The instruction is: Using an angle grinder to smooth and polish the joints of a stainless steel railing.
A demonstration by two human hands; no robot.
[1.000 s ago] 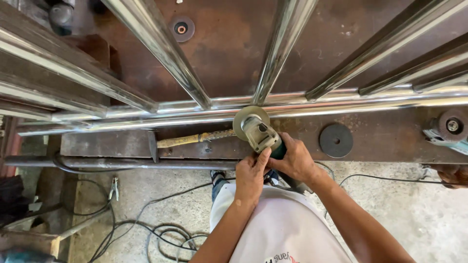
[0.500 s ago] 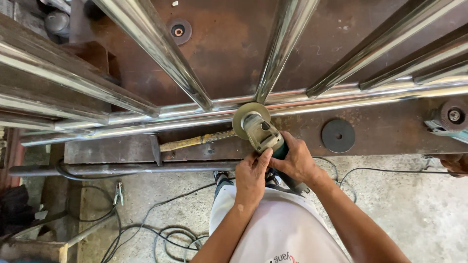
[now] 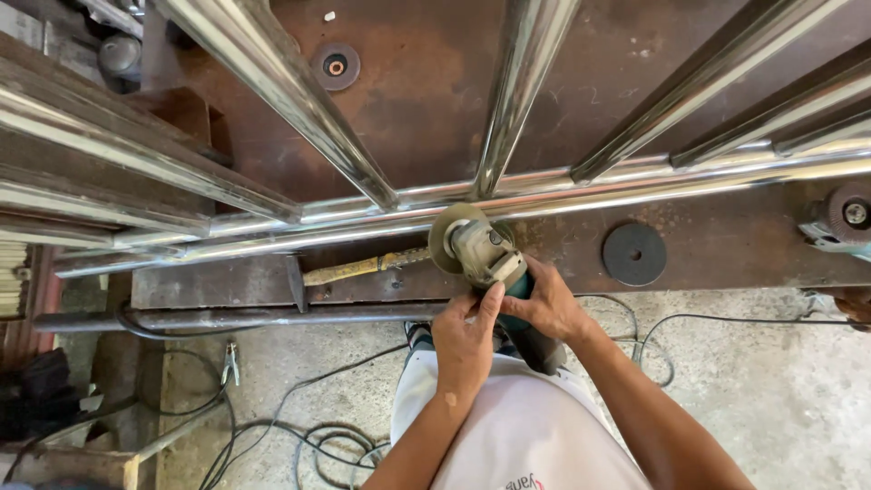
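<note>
Not much has shifted since the earlier frames; the grinder (image 3: 485, 254) has crept a touch up and left along the rail (image 3: 544, 204), and the view has tipped slightly; both hands sit on the tool as before.

Going left to right: far left are stacked shiny tubes (image 3: 118, 181); then a hammer (image 3: 354, 269) with a yellowish handle lies on the rusty bench (image 3: 726, 259), head to the left, handle end just beside the disc; then the grinder itself, its disc (image 3: 446, 238) up against the near side of the rail, roughly below where a centre bar joins.

Left hand (image 3: 464, 336) is closed around the near part of the body, thumb pointing up toward the head; right hand (image 3: 544, 304) wraps the teal body from the right, fingers curled tight over it; both wrists run back toward the chest, elbows tucked, forearms forming a narrow V.

My guess on handling: fairly heavy, rigid tool that'll kick and vibrate, so a two-handed grip on the body, well back from the disc, looks right; the polished rail is probably slippery, so the disc could skate.

Further right, a spare black disc (image 3: 634, 254) lies flat on the bench; another grinder (image 3: 839, 222) sits at the far right edge; cables (image 3: 299, 436) trail over the floor near the left.
</note>
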